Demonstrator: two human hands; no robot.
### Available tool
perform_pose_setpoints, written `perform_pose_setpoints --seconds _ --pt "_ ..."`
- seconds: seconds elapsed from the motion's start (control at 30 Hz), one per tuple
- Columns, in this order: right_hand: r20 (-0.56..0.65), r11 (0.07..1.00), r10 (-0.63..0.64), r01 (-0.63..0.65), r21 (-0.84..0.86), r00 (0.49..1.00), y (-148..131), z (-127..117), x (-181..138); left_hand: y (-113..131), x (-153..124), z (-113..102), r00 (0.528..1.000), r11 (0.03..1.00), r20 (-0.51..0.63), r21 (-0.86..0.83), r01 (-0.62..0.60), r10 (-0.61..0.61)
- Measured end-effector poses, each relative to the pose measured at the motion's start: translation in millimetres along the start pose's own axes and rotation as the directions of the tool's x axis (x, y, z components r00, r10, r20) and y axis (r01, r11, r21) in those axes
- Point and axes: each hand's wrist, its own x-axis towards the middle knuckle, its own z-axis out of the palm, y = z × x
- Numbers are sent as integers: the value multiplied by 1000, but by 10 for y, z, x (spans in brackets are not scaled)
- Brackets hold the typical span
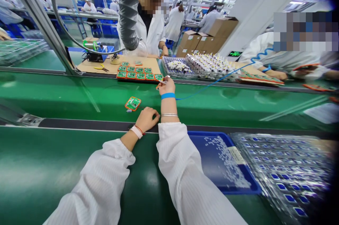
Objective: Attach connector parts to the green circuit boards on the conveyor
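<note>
My right hand (166, 85) reaches across the green conveyor belt (79, 94) to its far edge. Its fingers pinch a small white and orange thing I cannot make out. It is right beside a row of several green circuit boards in orange frames (140, 73). A blue wrist strap (168, 95) circles that wrist. My left hand (147, 118) rests curled at the belt's near edge, against my right forearm, with nothing visible in it. One single framed circuit board (132, 103) lies on the belt just left of my hands.
A blue tray (209, 168) of small white parts and a clear tray of blue components (286, 172) sit at my right. Opposite, a person in white (150, 31) stands behind a cardboard mat with yellow pliers (102, 67). Trays of white parts (209, 63) and a second worker's arms (275, 73) are far right.
</note>
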Motion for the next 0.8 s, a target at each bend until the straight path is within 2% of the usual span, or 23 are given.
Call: perform_pose_setpoints --seconds 0.37,0.8 --pt "64 999 36 -34 -41 997 176 130 -86 -39 12 21 1000 999 6 38 -24 24" --pt "66 996 41 -36 -76 997 175 119 -90 -43 20 30 999 999 33 37 -25 24"
